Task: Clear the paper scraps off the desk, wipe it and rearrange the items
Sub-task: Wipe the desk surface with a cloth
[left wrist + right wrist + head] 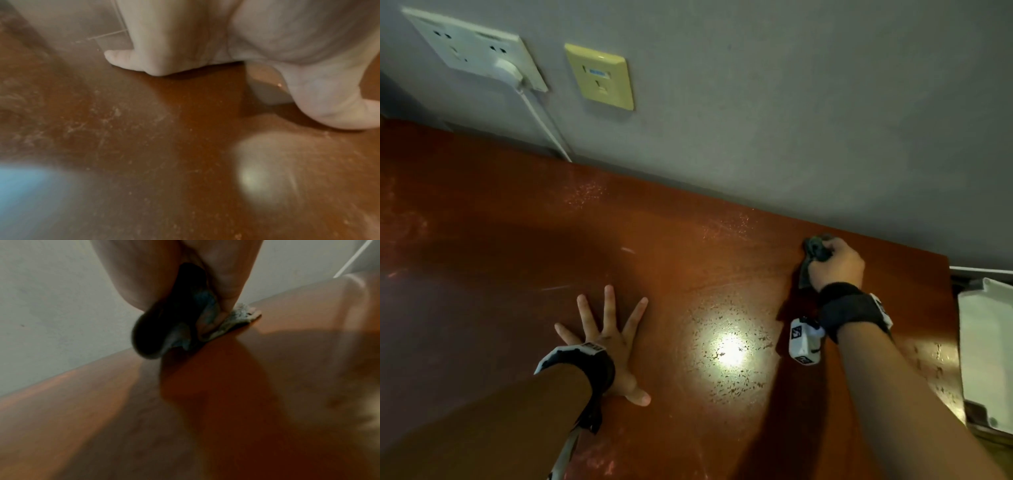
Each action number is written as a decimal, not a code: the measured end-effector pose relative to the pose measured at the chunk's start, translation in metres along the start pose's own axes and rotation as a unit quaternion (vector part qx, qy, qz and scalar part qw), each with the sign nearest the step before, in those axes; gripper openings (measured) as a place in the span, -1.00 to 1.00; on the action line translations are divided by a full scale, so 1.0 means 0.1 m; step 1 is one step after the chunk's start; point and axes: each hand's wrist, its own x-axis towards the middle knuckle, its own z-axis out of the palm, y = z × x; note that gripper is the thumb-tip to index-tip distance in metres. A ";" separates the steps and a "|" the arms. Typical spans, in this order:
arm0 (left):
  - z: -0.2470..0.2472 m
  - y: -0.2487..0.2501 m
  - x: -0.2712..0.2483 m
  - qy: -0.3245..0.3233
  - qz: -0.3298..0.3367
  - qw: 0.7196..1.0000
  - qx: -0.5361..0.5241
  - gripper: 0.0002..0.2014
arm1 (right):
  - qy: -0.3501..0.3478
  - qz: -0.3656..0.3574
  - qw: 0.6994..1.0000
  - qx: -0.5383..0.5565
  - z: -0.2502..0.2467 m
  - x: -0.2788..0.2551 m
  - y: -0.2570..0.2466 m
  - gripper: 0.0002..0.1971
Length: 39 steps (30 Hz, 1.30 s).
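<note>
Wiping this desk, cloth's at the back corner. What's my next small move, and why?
Probably drag the dark crumpled cloth, gripped in your right hand, leftward along the wall: the reddish-brown desk shows pale dusty speckles there. Your left hand lies flat, bracing.
</note>
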 end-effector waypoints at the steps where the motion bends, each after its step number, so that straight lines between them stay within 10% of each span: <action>1: 0.00 0.00 0.00 -0.002 -0.003 1.000 0.001 0.54 | 0.002 0.000 1.000 -0.001 0.04 -0.01 -0.05 -0.62; 18: -0.02 0.00 0.00 -0.004 -0.002 1.000 -0.005 0.54 | -0.160 -0.292 0.943 -0.012 1.11 -1.07 -1.89 -0.58; 31: 0.04 -0.05 0.00 0.014 0.027 0.999 -0.023 0.53 | -0.012 -0.055 0.998 -0.007 0.22 0.28 -0.57 -0.54; 39: 0.03 -0.06 0.02 0.010 0.033 0.999 -0.025 0.54 | -0.050 -0.101 0.994 0.000 0.47 0.05 -1.16 -0.55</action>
